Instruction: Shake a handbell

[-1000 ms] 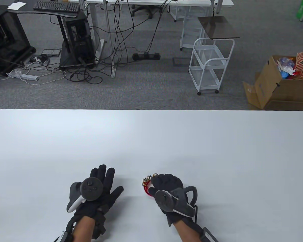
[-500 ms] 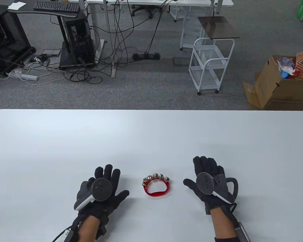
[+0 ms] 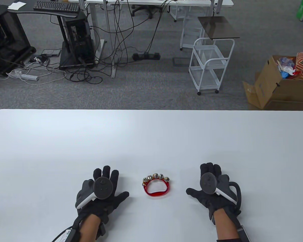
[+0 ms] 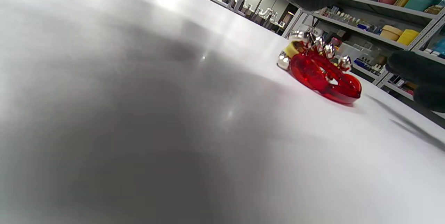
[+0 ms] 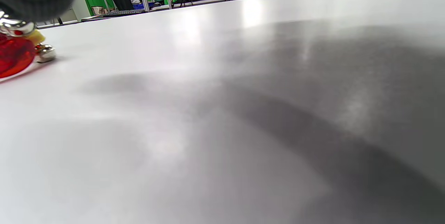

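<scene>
The handbell [image 3: 156, 186] is a red plastic ring handle with several silver jingle bells along its far side. It lies flat on the white table [image 3: 151, 136] between my hands. It also shows in the left wrist view [image 4: 321, 72] and at the left edge of the right wrist view [image 5: 15, 52]. My left hand [image 3: 103, 186] rests flat on the table, fingers spread, to the left of the bell. My right hand [image 3: 209, 186] rests flat to the right of it, fingers spread. Neither hand touches the bell.
Past the table's far edge lie grey carpet, a white wire cart [image 3: 208, 65], a cardboard box [image 3: 280, 85] with clutter, and desks with computer cases and cables [image 3: 78, 37].
My right hand has let go of the handbell and moved right, now flat on the table. The bell lies still where it was released. My left hand shifted slightly right.
</scene>
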Action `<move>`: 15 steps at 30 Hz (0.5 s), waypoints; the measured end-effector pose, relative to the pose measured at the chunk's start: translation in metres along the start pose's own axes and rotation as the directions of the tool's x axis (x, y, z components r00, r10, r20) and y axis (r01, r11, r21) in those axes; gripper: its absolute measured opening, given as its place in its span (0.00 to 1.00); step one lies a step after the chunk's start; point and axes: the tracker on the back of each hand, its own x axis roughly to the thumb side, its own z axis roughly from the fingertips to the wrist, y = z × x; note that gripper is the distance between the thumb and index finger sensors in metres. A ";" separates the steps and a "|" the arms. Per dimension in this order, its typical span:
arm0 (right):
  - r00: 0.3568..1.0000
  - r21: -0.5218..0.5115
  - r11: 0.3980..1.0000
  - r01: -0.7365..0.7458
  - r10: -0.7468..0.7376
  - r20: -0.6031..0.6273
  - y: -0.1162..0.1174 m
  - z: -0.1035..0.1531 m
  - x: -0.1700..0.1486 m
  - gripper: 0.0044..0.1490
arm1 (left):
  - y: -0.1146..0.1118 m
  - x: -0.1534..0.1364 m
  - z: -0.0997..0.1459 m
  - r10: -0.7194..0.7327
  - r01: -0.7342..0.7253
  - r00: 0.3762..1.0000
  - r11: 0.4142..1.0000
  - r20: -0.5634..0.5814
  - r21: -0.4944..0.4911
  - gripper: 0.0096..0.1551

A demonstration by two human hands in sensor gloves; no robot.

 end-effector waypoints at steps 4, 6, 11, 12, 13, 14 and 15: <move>1.000 0.007 1.000 -0.010 0.010 0.007 0.002 -0.005 0.006 0.73 | 0.002 -0.003 0.004 0.016 -0.016 1.000 1.000 -0.004 0.009 0.58; 1.000 0.016 1.000 -0.024 0.024 0.011 0.004 -0.006 0.010 0.73 | 0.002 -0.004 0.004 0.019 -0.019 1.000 1.000 -0.007 0.005 0.58; 0.999 -0.004 0.999 -0.040 0.040 0.031 0.000 -0.001 0.014 0.73 | 0.001 -0.003 0.004 0.025 -0.025 1.000 1.000 -0.006 -0.004 0.58; 0.999 -0.011 0.999 -0.041 0.041 0.032 -0.001 0.000 0.014 0.73 | 0.000 -0.002 0.004 0.022 -0.022 1.000 1.000 -0.004 -0.007 0.58; 0.999 -0.013 0.999 -0.042 0.042 0.032 -0.001 0.000 0.014 0.73 | 0.000 -0.002 0.004 0.022 -0.022 1.000 1.000 -0.003 -0.009 0.58; 0.999 -0.014 0.999 -0.041 0.041 0.034 -0.001 0.002 0.013 0.73 | 0.000 -0.001 0.004 0.023 -0.023 1.000 1.000 0.000 -0.010 0.58; 0.999 -0.013 0.999 -0.036 0.036 0.036 -0.001 0.003 0.012 0.73 | 0.000 0.000 0.004 0.020 -0.020 1.000 1.000 0.001 -0.010 0.58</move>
